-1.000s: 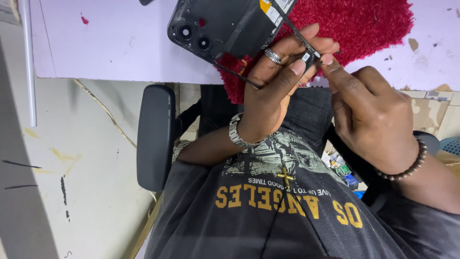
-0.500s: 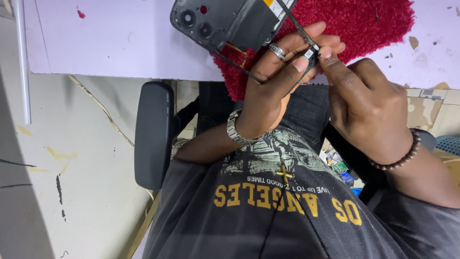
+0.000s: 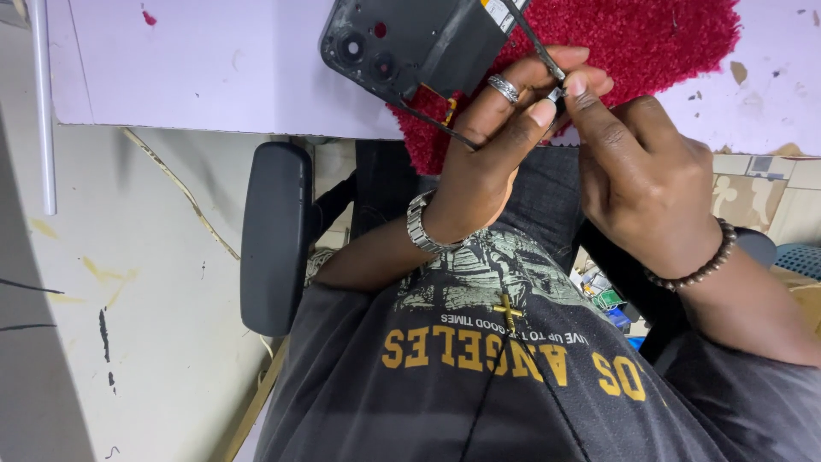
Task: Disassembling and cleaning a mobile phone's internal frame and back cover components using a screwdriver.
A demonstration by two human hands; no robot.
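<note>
Left hand (image 3: 492,150) pinching tweezers (image 3: 534,43) over red mat (image 3: 650,43); right hand (image 3: 637,171) fingertips gripping tiny part beside tweezers, dark phone shell (image 3: 410,43) adjacent

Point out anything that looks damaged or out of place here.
The phone is a bare back shell, its inside exposed, with a loose cable hanging from its lower edge. It lies on a red mat at the table edge. The table surface is chipped and stained, and the floor is scuffed.
</note>
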